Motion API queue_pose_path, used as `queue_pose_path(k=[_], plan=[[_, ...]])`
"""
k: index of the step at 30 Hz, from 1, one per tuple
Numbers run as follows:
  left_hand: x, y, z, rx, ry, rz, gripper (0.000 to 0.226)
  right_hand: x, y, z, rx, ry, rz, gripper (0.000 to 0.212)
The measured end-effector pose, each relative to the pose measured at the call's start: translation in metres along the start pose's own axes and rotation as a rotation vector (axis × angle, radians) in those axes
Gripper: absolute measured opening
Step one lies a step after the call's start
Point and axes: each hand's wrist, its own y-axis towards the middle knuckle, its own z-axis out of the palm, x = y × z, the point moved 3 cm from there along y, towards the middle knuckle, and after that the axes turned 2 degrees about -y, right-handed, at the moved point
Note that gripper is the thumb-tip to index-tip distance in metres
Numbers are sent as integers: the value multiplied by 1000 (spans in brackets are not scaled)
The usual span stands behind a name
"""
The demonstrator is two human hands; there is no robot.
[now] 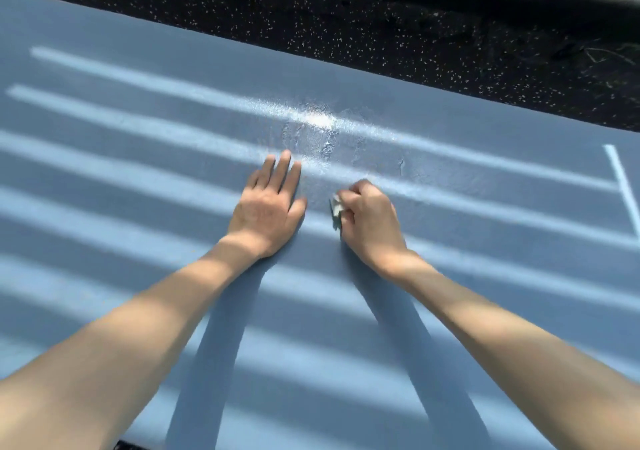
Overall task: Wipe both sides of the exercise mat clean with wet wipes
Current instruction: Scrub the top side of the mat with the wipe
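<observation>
Head: left hand point(266, 208) flat on mat point(104, 214); right hand point(371, 221) grips wipe point(336, 211).

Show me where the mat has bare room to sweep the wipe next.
Bare mat runs left of the flat left hand, and right of the right hand gripping the wipe. Tight: the gap between the hands. A wet patch glistens just ahead of them.

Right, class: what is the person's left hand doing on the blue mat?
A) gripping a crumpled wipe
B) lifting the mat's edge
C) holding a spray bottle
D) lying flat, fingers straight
D: the left hand lies flat on the mat, fingers straight; the right hand grips the wipe.
</observation>
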Motion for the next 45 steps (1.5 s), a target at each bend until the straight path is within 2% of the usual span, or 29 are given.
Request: queue_pose_path(k=[3, 4, 7, 9, 13, 17, 19, 22, 23, 25, 27, 28, 30, 32, 34, 36, 40, 41, 43, 45], plan=[[-10, -43, 1, -33, -6, 96, 60, 14, -48, 7, 137, 69, -148, 23], [-13, -55, 0, -47, 10, 102, 58, 13, -43, 5, 159, 39, -131, 23], [-22, -77, 3, -70, 17, 80, 55, 5, -21, 2, 75, -65, -3, 20], [-26, -86, 4, -69, 9, 89, 54, 14, -45, 10, 39, -3, -33, 14], [-25, -89, 0, -76, -9, 97, 55, 37, -117, 17, 217, 68, -196, 16], [-29, -91, 2, -64, -22, 71, 57, 23, -89, 12, 99, -19, 2, 21], [-30, -94, 2, -44, -42, 49, 59, 33, -104, 19, 102, 1, -61, 21], [-31, -97, 1, -7, -71, 29, 62, 43, -134, 22, 235, 70, -224, 22], [-31, -98, 0, 1, -78, 20, 63, 40, -126, 20, 251, 55, -196, 21], [-32, -99, 1, 20, -86, 13, 64, 30, -102, 13, 168, 3, -63, 21], [-32, -99, 1, 41, -94, 9, 65, 33, -108, 15, 124, -5, -49, 20], [-31, -99, 1, 48, -102, 11, 65, 40, -123, 18, 142, 17, -101, 20], [-31, -101, 1, 55, -113, 19, 65, 57, -160, 22, 290, 75, -231, 24], [-33, -105, 0, 56, -113, 28, 65, 59, -168, 20, 362, 52, -280, 23], [-34, -114, 2, 43, -115, 46, 62, 48, -149, 16, 201, 47, -163, 17], [-37, -127, 2, -6, -120, 80, 58, 47, -152, 19, 142, 57, -99, 16], [-42, -150, 2, -50, -107, 92, 55, 71, -208, 29, 449, 142, -308, 16], [-44, -157, 3, -57, -90, 91, 54, 68, -208, 29, 446, 131, -301, 17], [-48, -171, 7, -43, -52, 100, 55, 57, -193, 28, 299, 94, -218, 22], [-50, -182, 10, 3, -40, 95, 57, 55, -197, 30, 233, 90, -166, 24]])
